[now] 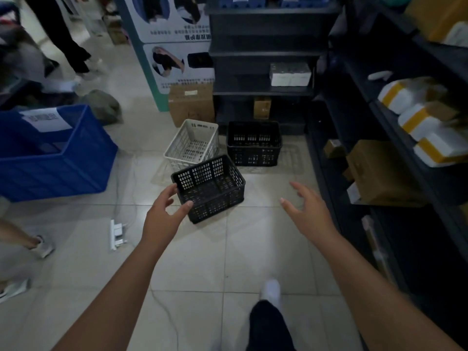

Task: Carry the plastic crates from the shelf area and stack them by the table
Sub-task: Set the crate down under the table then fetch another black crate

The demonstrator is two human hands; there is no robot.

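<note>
I am reaching for the nearest black crate [210, 187], which is sitting empty on the floor tiles in front of the white crate [193, 141] and the second black crate [254, 143]. My left hand [164, 211] is spread open at its near corner; my right hand [307, 207] is open too, well off to the side. I am judging that gripping both short rims evenly should keep it level.

Bare floor [266, 188] right of nearest crate [210, 187]
</note>
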